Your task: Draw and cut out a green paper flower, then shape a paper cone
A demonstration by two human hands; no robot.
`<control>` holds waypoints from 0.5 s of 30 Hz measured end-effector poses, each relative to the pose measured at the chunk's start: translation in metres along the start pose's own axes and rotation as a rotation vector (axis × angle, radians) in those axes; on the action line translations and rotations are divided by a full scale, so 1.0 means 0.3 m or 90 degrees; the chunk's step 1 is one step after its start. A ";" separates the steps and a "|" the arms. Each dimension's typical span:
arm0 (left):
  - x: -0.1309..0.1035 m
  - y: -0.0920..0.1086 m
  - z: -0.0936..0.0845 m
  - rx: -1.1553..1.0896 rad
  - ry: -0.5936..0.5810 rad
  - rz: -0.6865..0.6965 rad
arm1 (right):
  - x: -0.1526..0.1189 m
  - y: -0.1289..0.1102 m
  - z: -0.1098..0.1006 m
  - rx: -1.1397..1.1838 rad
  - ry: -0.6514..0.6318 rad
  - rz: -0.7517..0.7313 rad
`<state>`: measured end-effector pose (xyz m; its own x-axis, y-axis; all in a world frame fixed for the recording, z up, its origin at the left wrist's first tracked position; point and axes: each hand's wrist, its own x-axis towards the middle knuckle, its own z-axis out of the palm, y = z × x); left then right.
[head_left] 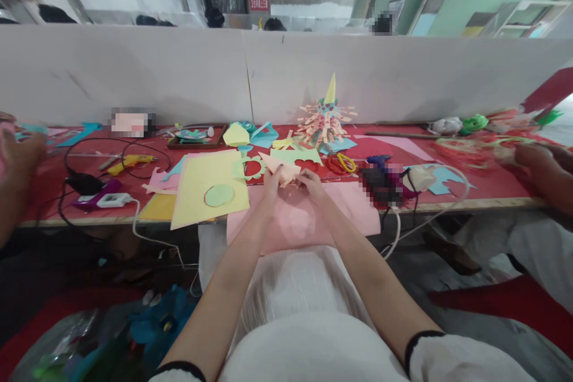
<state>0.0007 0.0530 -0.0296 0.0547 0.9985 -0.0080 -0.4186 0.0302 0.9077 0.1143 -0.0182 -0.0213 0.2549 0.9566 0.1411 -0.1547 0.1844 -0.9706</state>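
A pale pink paper cone [278, 166] with a frilled lower edge is between my hands, its tip pointing up and left. My left hand [271, 184] is closed on its left side. On the right, my right hand [311, 184] pinches the frilled edge. Beneath them a large pink sheet [299, 224] hangs over the table's front edge. Yellow paper [192, 182] with a green paper circle [219, 195] on it lies to the left. Behind my hands stands a fringed paper figure [324, 122] with a yellow cone on top.
Yellow-handled scissors [346, 163] lie right of my hands. A yellow glue gun [132, 163], cables and a power strip [96, 196] are at the left. Other people's hands show at both sides. A white partition [156, 71] stands behind the red table [492, 188].
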 end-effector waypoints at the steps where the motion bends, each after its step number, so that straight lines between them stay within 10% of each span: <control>1: 0.002 -0.002 -0.001 -0.002 -0.003 0.003 | 0.001 0.002 -0.001 -0.002 0.003 0.002; 15: 0.007 -0.010 -0.004 0.009 0.002 -0.002 | 0.010 0.023 -0.017 -0.008 -0.024 -0.012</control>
<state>0.0010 0.0552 -0.0328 0.0534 0.9985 -0.0123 -0.4061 0.0330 0.9132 0.1187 -0.0152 -0.0287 0.2221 0.9608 0.1661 -0.1378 0.1996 -0.9701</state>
